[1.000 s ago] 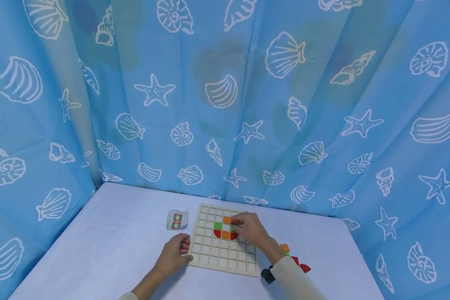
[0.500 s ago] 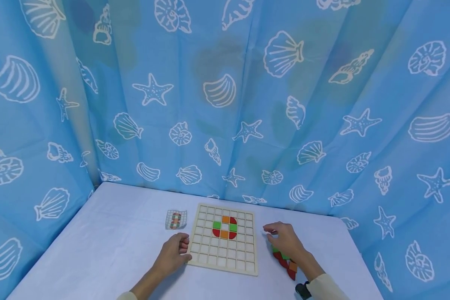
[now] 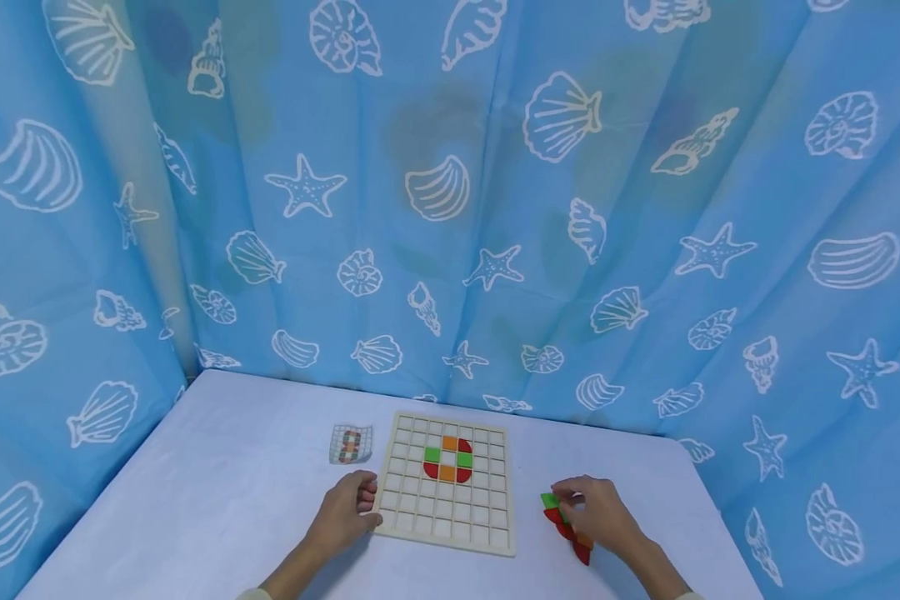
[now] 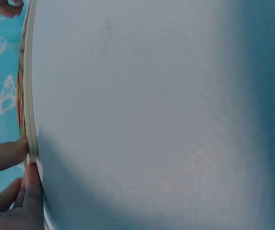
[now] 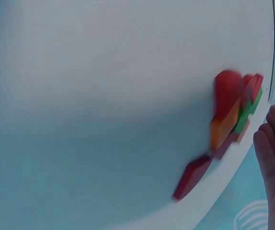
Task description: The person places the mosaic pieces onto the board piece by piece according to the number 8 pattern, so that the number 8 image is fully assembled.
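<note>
The left hand (image 3: 343,510) pinches the board (image 3: 444,505) at its eight o'clock; at four o'clock the right hand (image 3: 602,512) curls loosely over tiles (image 3: 565,530), grip unclear. They overlap, so a clumsy pick could scatter several.

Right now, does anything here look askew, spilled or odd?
On the cream square gridded board, the ring of red, green and orange tiles has a bare upper-left corner; the other three are red.
</note>
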`<state>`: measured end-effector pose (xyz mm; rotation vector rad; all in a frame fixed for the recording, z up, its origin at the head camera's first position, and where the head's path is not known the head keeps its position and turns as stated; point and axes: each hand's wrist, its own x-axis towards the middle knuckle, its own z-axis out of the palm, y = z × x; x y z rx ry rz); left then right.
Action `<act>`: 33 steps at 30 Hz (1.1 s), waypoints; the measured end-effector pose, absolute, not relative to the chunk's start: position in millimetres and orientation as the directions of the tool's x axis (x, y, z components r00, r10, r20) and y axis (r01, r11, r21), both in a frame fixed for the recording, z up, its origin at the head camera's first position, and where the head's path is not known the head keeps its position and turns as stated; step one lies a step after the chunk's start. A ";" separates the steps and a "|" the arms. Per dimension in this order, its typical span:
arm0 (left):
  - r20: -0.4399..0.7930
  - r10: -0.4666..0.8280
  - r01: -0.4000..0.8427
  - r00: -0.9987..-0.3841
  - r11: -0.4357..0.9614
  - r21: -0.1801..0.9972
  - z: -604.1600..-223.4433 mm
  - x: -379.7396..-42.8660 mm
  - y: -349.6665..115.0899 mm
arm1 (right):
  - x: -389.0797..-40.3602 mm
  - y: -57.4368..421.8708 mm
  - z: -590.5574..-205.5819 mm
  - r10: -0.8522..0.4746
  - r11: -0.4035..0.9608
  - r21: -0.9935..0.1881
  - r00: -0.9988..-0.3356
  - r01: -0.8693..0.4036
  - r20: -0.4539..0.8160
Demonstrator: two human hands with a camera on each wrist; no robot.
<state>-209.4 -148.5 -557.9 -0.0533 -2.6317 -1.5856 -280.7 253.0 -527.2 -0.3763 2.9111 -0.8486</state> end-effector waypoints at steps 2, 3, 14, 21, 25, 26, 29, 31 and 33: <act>0.074 -0.015 0.059 -0.997 0.471 0.880 -558.2 -208.4 -149.1 | -276.7 260.0 -527.1 -0.234 0.826 -0.534 -0.972 -0.182 -0.030; 0.072 -0.020 0.054 -0.997 0.474 0.879 -558.3 -207.7 -149.4 | -274.8 263.8 -527.2 -0.226 0.829 -0.531 -0.973 -0.173 -0.036; 0.094 -0.026 0.071 -0.995 0.464 0.883 -558.5 -203.3 -149.6 | -253.9 306.8 -537.7 -0.126 0.878 -0.473 -0.990 -0.079 -0.069; 0.063 -0.034 0.039 -0.997 0.484 0.874 -557.1 -205.2 -148.5 | -248.4 311.8 -541.0 -0.076 0.877 -0.481 -0.991 -0.013 -0.112; 0.057 -0.031 0.035 -0.998 0.474 0.880 -556.5 -206.1 -147.6 | -248.8 312.4 -541.3 -0.092 0.884 -0.466 -0.988 -0.025 -0.121; 0.055 -0.031 0.034 -0.998 0.475 0.880 -556.6 -206.2 -147.5 | -249.2 312.6 -541.4 -0.099 0.888 -0.458 -0.988 -0.033 -0.121; 0.057 -0.028 0.037 -0.998 0.477 0.878 -556.4 -206.5 -147.1 | -250.9 313.7 -541.6 -0.127 0.894 -0.443 -0.986 -0.067 -0.108; 0.066 -0.024 0.047 -0.998 0.477 0.878 -556.1 -206.9 -146.9 | -251.7 314.1 -540.8 -0.123 0.895 -0.441 -0.987 -0.067 -0.099; 0.077 -0.017 0.059 -0.997 0.476 0.877 -555.1 -207.0 -146.6 | -252.6 314.5 -539.9 -0.112 0.893 -0.446 -0.989 -0.060 -0.092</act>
